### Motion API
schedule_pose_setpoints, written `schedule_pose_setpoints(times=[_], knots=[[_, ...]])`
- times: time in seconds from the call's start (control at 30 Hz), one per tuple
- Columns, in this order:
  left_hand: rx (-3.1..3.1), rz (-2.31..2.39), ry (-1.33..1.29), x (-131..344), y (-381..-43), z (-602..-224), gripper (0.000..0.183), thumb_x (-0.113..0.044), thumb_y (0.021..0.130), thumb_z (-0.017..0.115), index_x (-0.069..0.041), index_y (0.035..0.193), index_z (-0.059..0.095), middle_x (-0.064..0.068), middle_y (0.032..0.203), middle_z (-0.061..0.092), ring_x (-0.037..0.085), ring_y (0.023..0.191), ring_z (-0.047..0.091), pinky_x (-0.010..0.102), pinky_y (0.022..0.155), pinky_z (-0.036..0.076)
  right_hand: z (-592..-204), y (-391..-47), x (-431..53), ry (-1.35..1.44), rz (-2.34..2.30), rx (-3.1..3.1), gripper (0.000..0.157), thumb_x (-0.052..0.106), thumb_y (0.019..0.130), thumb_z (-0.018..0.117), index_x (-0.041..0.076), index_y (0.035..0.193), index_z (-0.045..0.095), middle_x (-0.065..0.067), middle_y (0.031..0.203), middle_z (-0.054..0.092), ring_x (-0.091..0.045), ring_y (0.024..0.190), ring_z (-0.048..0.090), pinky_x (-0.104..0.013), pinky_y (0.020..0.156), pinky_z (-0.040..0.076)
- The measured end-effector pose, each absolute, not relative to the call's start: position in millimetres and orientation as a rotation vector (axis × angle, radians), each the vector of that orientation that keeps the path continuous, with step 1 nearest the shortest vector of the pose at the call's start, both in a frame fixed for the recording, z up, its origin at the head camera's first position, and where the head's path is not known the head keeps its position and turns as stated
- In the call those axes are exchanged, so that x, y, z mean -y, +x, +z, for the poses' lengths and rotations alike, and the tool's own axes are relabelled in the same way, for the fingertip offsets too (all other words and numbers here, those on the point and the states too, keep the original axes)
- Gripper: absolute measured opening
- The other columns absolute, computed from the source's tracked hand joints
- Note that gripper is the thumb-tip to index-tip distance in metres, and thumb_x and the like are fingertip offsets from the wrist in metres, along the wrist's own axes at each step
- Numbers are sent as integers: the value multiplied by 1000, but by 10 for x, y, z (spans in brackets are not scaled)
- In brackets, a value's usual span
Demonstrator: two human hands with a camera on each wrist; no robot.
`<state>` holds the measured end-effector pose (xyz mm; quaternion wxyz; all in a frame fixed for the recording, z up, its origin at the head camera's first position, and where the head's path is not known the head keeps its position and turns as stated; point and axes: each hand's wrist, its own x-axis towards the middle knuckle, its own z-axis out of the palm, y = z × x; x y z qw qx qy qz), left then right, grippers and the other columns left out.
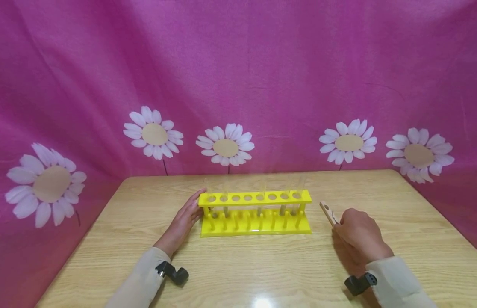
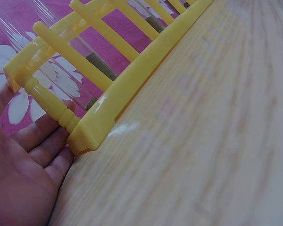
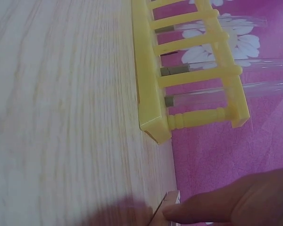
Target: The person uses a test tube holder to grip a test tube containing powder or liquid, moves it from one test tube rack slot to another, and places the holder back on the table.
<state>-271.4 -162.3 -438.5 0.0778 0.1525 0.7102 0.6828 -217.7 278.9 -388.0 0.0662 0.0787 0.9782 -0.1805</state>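
Note:
A yellow test tube rack (image 1: 255, 232) stands upright on the table, with a row of pegs along its front. Several clear test tubes (image 3: 264, 64) sit in its holes, with greyish-brown matter at their bottoms. My left hand (image 1: 183, 221) touches the rack's left end; in the left wrist view its fairly straight fingers (image 2: 37, 134) lie against the end post. To the right of the rack, my right hand (image 1: 362, 233) grips a wooden test tube holder (image 1: 328, 211), whose front end points toward the back. The holder's rear part is hidden under the hand.
The light wooden table (image 1: 238, 269) extends around the rack, its back edge behind it. A pink-purple curtain (image 1: 261, 85) with large white flowers hangs behind and at the left side. The tubes stick up above the rack's top bar.

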Motion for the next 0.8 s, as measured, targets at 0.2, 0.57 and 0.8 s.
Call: schedule_pose_setpoints(times=[0.2,0.57,0.8], knots=[[-2126,2056,468,1630,-2721,-4393,50,-47,103,34,-31,150,31,1,158,22,31,140,30,47,117,18,-3886,-2189,-2794,227,-568,-2954,20,18,86,65,-2,81,68,-7,67,53,-23,61,48,-31,51,37],[-2122,2071,473,1633,-2719,-4369,52,-47,102,35,-29,150,32,3,157,23,29,140,30,48,117,17,-3779,-2182,-2817,149,-545,-2968,39,32,90,63,-7,98,66,-15,78,62,-26,67,52,-34,55,42],[-2380,1866,425,1613,-2725,-4242,55,-50,101,39,-25,150,34,-1,156,27,24,143,23,53,116,16,-3559,-2087,-2717,82,-561,-3062,64,46,94,56,-11,123,53,-25,100,66,-31,79,60,-46,66,51]])
